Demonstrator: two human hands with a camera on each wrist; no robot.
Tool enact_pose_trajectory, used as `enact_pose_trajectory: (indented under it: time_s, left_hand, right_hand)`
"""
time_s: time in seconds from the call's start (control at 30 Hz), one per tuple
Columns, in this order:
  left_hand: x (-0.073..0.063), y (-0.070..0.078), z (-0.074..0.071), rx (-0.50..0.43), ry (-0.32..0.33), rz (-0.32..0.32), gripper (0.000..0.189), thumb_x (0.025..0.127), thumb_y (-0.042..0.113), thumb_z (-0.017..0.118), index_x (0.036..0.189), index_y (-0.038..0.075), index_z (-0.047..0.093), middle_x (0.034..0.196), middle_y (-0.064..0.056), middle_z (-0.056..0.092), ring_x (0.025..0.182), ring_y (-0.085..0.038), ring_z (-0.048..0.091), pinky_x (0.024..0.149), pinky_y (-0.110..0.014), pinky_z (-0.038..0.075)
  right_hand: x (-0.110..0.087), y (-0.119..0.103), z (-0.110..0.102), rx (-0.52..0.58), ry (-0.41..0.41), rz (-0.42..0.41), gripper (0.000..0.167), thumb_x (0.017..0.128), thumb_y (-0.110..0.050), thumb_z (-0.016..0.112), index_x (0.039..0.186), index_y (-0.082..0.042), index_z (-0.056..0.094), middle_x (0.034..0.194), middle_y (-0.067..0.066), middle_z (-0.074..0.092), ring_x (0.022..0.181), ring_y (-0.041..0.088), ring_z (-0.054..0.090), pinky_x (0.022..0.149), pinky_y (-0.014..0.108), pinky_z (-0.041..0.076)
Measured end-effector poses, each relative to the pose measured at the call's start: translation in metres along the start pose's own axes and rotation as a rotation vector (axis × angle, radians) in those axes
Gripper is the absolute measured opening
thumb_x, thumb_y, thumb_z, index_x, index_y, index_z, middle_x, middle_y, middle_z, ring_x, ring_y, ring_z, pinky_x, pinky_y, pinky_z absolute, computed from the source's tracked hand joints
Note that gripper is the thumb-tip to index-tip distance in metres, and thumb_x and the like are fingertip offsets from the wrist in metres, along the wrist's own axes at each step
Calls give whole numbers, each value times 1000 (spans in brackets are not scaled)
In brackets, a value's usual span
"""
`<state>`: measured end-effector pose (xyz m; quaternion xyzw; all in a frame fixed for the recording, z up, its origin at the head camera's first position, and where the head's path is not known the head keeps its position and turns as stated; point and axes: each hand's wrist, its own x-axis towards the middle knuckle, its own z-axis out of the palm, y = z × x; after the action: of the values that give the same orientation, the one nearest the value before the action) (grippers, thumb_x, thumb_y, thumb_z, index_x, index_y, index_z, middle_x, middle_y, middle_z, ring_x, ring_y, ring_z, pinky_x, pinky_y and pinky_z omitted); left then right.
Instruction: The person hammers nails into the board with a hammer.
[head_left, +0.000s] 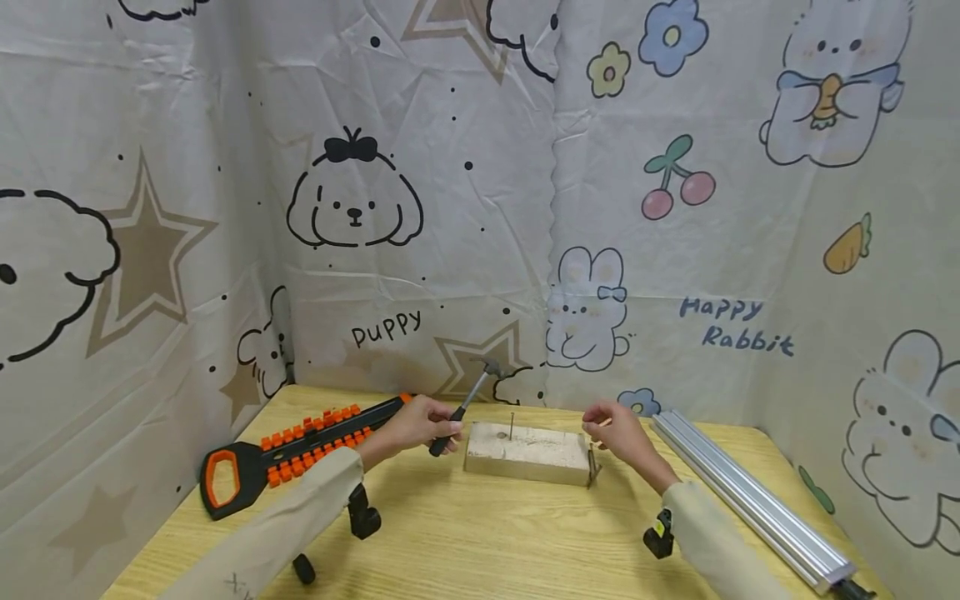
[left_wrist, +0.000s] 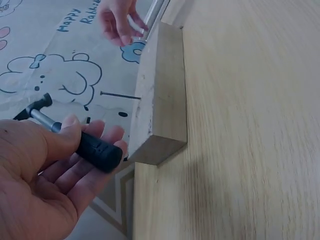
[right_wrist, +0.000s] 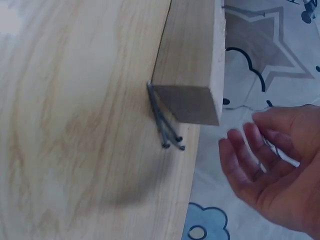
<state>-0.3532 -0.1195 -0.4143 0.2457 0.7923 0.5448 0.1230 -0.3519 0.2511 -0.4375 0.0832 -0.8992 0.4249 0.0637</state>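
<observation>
My left hand (head_left: 423, 422) holds a small claw hammer (head_left: 474, 396) by its black handle, left of a wooden block (head_left: 525, 468), with the metal head raised. In the left wrist view the thumb presses the handle (left_wrist: 97, 151) against the fingers. A nail (head_left: 512, 427) stands upright in the block's top, towards its left half; hammer and nail are apart. My right hand (head_left: 621, 429) hovers beside the block's right end, fingers loosely bent, nothing visible in them. Close by that end, three loose nails (right_wrist: 162, 122) lie on the table.
On the left of the wooden table (head_left: 465, 542) lies a black and orange rack-like tool (head_left: 307, 450). A long silver metal profile (head_left: 750, 500) runs along the right side. Behind hangs a printed cloth (head_left: 465, 250), close to the table's back edge.
</observation>
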Motion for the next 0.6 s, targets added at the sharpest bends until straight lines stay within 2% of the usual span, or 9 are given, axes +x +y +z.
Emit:
enact_pose_trajectory:
  time_s: [0.2, 0.37, 0.47, 0.6]
  left_hand:
    - [1, -4, 3, 92, 49, 36, 16, 102, 0, 64, 106, -14, 73, 97, -32, 74, 82, -46, 75, 72, -44, 64]
    - [1, -5, 5, 149, 76, 40, 16, 102, -1, 64, 105, -13, 74, 96, -31, 74, 80, -44, 76, 69, -39, 64]
    - [1, -8, 6, 177, 96, 47, 15, 102, -1, 65, 105, -11, 75, 96, -29, 74, 79, -43, 76, 67, -36, 64]
    - [1, -11, 7, 214, 111, 71, 13, 101, -1, 65, 103, -9, 76, 94, -28, 74, 76, -39, 75, 64, -33, 62]
  right_hand:
    - [-10, 14, -11, -86, -46, 151, 9, 98, -3, 69, 91, 2, 67, 84, 18, 69, 66, 27, 68, 59, 40, 60]
    - [-16, 21, -13, -149, -153, 277, 22, 96, -10, 74, 78, 0, 66, 67, 12, 68, 53, 19, 64, 52, 34, 57]
    - [-19, 22, -10, -164, -195, 325, 26, 95, -12, 75, 73, 1, 68, 61, 9, 66, 47, 16, 62, 49, 32, 57]
    - [-21, 21, -4, -168, -196, 350, 25, 92, -9, 76, 70, 0, 67, 55, 6, 63, 43, 12, 60, 47, 28, 55]
